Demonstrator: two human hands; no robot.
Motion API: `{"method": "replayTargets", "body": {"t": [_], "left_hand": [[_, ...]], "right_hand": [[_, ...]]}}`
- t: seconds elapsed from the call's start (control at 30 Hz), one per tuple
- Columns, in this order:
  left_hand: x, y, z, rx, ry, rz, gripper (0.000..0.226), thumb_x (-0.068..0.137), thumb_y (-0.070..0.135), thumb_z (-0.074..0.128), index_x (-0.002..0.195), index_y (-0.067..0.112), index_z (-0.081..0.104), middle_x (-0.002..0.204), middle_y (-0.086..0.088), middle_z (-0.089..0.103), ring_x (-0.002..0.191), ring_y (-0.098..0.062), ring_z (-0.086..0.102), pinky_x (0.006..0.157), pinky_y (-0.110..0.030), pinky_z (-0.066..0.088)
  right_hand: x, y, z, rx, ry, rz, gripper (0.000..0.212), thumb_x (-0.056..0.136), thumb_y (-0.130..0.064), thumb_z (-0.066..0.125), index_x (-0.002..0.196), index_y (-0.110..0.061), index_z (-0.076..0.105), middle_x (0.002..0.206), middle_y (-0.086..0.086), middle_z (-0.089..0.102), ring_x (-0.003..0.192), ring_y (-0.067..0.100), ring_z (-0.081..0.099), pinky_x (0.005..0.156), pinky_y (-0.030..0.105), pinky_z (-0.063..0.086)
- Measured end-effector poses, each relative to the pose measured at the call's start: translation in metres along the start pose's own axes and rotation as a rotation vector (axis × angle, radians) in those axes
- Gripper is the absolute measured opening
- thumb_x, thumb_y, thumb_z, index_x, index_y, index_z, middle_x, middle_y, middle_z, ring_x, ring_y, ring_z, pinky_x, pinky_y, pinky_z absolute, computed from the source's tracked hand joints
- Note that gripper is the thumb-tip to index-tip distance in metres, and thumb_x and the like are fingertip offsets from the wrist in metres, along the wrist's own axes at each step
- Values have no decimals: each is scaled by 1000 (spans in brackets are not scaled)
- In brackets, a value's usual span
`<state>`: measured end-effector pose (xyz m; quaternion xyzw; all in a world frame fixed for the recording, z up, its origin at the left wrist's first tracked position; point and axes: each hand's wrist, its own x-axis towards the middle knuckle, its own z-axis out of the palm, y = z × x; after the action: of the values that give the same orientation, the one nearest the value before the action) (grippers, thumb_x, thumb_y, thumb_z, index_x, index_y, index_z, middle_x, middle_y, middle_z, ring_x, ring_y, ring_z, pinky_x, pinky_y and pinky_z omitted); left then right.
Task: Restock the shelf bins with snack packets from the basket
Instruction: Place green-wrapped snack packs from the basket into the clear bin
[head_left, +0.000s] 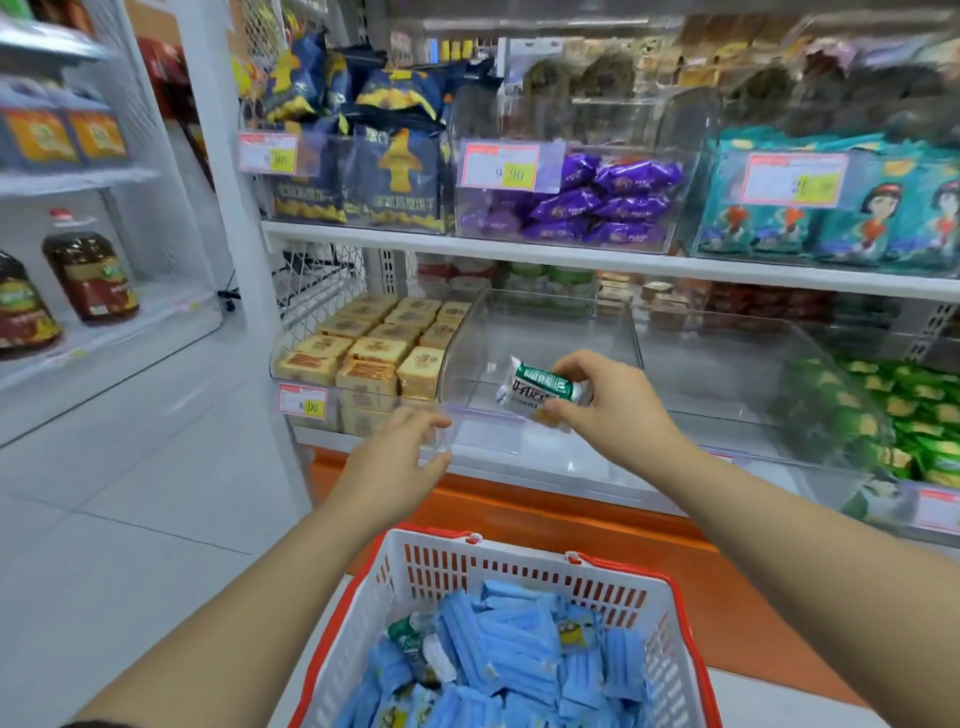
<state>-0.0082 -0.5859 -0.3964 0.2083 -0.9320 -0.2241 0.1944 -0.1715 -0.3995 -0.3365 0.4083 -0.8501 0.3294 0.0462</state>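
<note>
Snack packet (540, 391): green-and-white, crinkled, pinched by right hand (610, 408) over clear bin (561, 332). Left hand (397, 460) spread loosely at bin's front-left corner, contact unclear.

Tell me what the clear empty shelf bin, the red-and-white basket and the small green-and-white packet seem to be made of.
Clear empty shelf bin: probably rigid acrylic or similar plastic; glossy, see-through walls with glints.
Red-and-white basket: moulded plastic, with slotted walls.
Small green-and-white packet: likely thin printed film, shiny, pinched in the right hand.
</note>
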Motion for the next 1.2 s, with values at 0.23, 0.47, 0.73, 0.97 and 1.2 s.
{"method": "replayTargets", "body": {"t": [0.23, 0.47, 0.73, 0.97, 1.2], "left_hand": [[41, -24, 29, 383, 7, 113, 72, 95, 40, 57, 155, 42, 17, 163, 1, 2, 151, -24, -6, 121, -58, 6], [68, -61, 38, 468, -5, 160, 61, 96, 42, 55, 151, 46, 26, 164, -1, -6, 151, -27, -15, 119, -63, 1], [75, -76, 49, 370, 49, 208, 51, 95, 33, 57, 142, 42, 40, 163, -2, 11, 152, -27, 0, 121, -60, 9], [81, -83, 52, 343, 81, 259, 45, 94, 31, 58, 137, 39, 47, 159, -3, 21, 150, -25, 11, 121, -57, 13], [81, -84, 54, 341, 91, 276, 47, 93, 30, 59, 138, 36, 47, 158, -3, 23, 149, -25, 15, 121, -57, 12]], "right_hand": [[71, 13, 59, -31, -27, 45, 36, 87, -23, 73, 121, -24, 63, 116, -5, 69, 97, 16, 60, 77, 33, 50], [123, 23, 102, -23, -345, 158, 30, 79, -15, 76, 108, -19, 72, 105, 1, 71, 87, 20, 64, 78, 36, 55], [138, 33, 126, 19, -551, 164, 15, 89, -19, 68, 102, -21, 75, 104, 5, 71, 83, 14, 60, 75, 30, 52], [131, 33, 129, 32, -751, 233, 32, 104, -23, 43, 119, -16, 70, 119, 4, 67, 109, 23, 60, 89, 41, 58], [129, 29, 128, -70, -762, 180, 36, 105, -31, 38, 119, -13, 65, 115, 10, 64, 99, 22, 61, 78, 33, 56]]}}
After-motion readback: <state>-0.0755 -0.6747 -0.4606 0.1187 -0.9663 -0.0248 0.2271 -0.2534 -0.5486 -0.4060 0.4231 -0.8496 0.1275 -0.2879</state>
